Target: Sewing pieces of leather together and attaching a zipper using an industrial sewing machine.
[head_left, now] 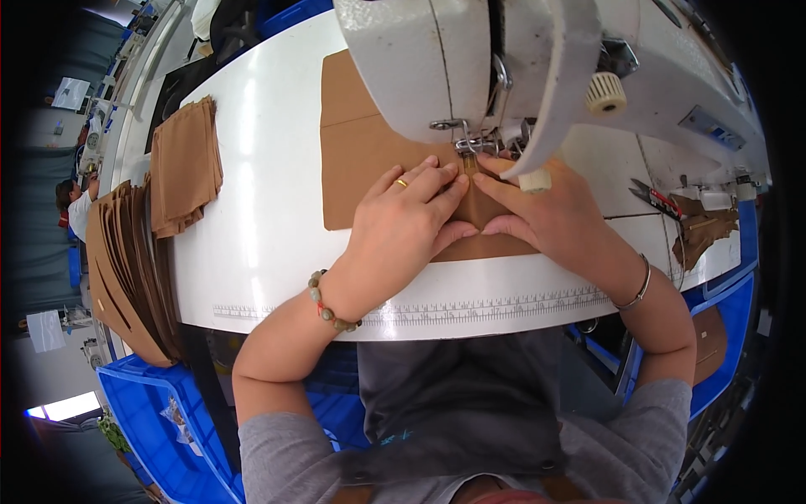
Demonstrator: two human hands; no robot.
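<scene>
Brown cloth point(357, 160) lies beneath the machine point(403, 59). On the machine's near side, the left hand point(401, 206) and right hand point(550, 202), half open, press on the cloth, thumb tips close together. Snips point(659, 201) lie right of the machine.

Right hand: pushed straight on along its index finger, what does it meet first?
Most likely the metal presser foot. The right hand points up and left at it and is already very close; depth is unclear, so I can't tell whether they touch.
</scene>
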